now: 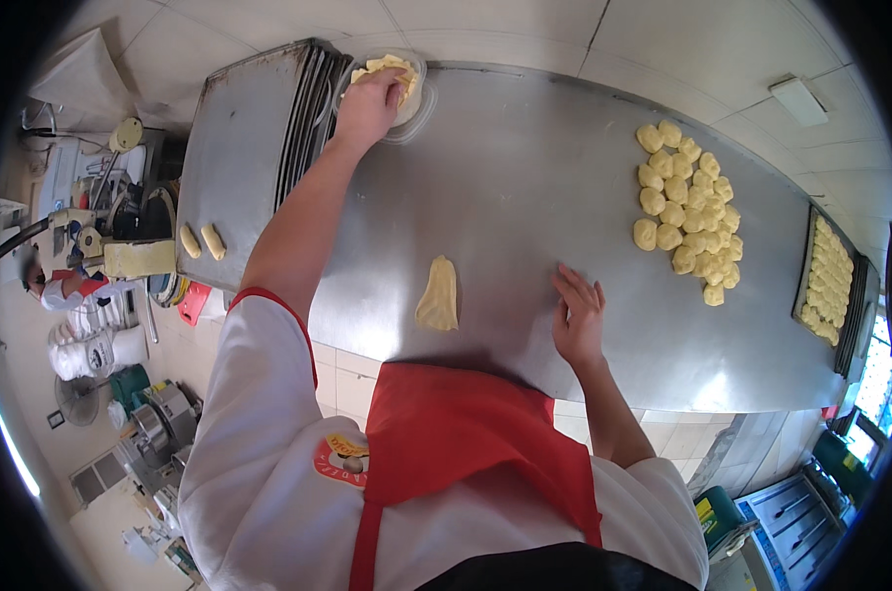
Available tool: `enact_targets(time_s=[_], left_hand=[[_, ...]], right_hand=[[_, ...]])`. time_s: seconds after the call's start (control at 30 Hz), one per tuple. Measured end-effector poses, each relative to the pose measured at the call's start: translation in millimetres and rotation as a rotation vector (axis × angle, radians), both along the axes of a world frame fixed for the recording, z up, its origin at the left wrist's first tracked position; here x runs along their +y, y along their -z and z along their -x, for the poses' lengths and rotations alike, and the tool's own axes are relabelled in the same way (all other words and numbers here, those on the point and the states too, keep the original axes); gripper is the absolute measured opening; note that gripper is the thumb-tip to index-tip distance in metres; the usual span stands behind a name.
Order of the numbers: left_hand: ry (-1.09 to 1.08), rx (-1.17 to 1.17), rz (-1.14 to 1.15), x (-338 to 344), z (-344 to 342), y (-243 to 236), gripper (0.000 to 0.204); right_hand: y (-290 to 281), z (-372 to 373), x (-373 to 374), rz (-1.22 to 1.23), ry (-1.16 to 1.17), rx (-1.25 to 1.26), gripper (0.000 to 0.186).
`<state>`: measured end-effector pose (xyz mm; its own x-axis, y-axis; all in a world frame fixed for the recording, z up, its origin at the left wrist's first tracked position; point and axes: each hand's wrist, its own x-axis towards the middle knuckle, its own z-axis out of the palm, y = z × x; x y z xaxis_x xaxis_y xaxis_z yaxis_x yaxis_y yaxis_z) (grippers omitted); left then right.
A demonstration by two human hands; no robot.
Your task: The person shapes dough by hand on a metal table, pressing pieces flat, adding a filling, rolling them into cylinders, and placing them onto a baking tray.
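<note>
My left hand (369,106) reaches to the far left of the metal table, into a clear plastic container (428,103) of pale yellow pieces (379,65), perhaps cheese or butter. Its fingers are bent together at the pieces; whatever lies between them is hidden. In front of me a flattened, elongated piece of dough (439,295) lies on the metal table (505,197), narrow at its far end and wider toward me. Right of that dough, my right hand (577,315) hovers at or just over the tabletop, fingers apart and holding nothing.
Many dough balls (687,202) cluster on the table's right side. A tray (826,281) packed with dough pieces sits at the far right end. Stacked baking trays (244,128) stand at the left, two shaped dough rolls (201,241) on them. Another person (66,288) is in the left background.
</note>
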<state>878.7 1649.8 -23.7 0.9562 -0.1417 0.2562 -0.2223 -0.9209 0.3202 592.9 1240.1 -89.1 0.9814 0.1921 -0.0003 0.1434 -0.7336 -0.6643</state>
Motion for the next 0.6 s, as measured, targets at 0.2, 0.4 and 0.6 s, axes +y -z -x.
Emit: enact_targets(time_s=[0.2, 0.4, 0.6], left_hand=[[0.24, -0.041, -0.031, 18.9, 0.9, -3.4, 0.034], [-0.03, -0.019, 0.334, 13.4, 16.2, -5.4, 0.03], [-0.025, 0.403, 1.387, -46.7, 172.4, 13.6, 0.02]], right_hand=[[-19.4, -46.3, 55.8, -0.182, -0.051, -0.109, 0.041], [-61.1, -52.4, 108.9, -0.349, -0.058, -0.138, 0.035], [-55.8, -50.1, 172.6, -1.12, 0.323, 0.443, 0.031]])
